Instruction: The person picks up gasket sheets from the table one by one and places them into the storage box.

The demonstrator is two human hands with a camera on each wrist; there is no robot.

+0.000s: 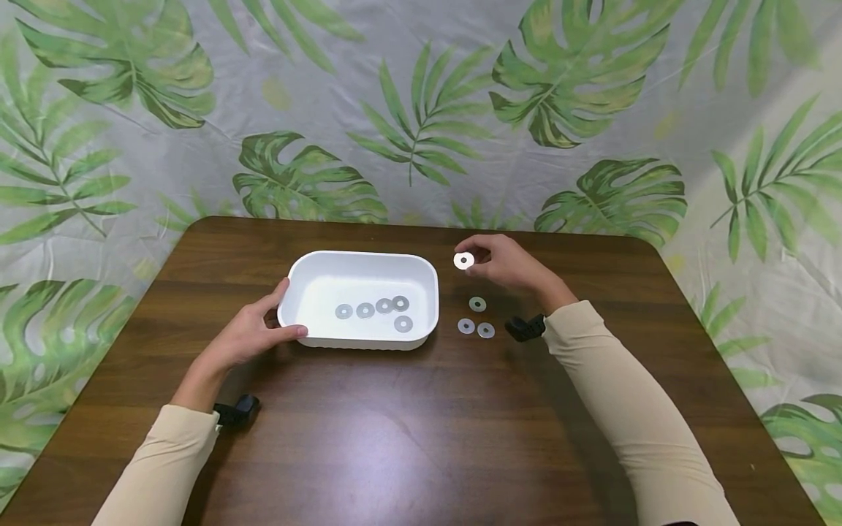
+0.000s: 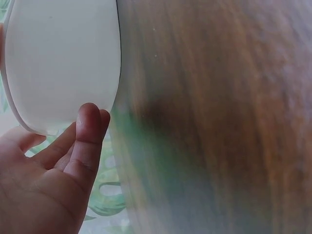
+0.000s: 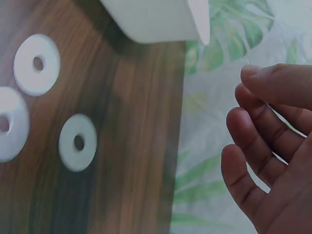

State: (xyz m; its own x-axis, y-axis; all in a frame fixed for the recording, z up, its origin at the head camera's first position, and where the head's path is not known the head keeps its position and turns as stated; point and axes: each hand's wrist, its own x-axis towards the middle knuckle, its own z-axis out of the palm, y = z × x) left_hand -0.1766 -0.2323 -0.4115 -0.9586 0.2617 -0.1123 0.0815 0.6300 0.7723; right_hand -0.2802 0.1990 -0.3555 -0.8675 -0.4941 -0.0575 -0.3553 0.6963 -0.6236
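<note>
In the head view a white plastic bin (image 1: 316, 291) sits on the table, with several flat metal washers (image 1: 403, 329) lying on its floor. My left hand (image 1: 246, 336) grips the bin's left end, thumb over the near rim; in the left wrist view its fingers touch the bin's white outer wall (image 2: 63, 63). Beyond the bin's right side, my right hand (image 1: 505, 261) pinches a washer (image 1: 457, 261) by its edge, raised above the table. Three more washers (image 1: 471, 305) lie flat below that hand, showing larger in the right wrist view as pale rings (image 3: 68, 151).
The dark wooden table (image 1: 395, 438) has its far edge just behind the bin. A leaf-patterned cloth (image 1: 434, 88) hangs behind it and at the sides. Both wrists carry black bands, the right one (image 1: 525, 329) close to the loose washers.
</note>
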